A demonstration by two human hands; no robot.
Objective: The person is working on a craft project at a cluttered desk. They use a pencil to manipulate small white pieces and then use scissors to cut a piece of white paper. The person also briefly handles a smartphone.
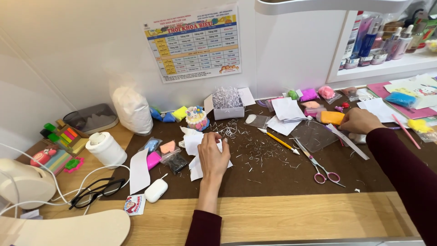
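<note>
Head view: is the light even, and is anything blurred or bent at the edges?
Head view: light is soft and even, with only faint shadows under the left hand and the scissors; no strong glare on the brown mat. The centre is sharp. Wide-lens bending shows at the edges: the desk edge curves, and the right hand and its sleeve look stretched.

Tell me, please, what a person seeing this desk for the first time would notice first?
Probably the two hands: the left hand lies on white paper pieces in the middle of the brown mat, while the right hand rests far right beside an orange clay packet. Between them, thin white paper shreds are scattered, with pink-handled scissors and a yellow pencil. Behind, a small box of shreds stands against the wall.
</note>
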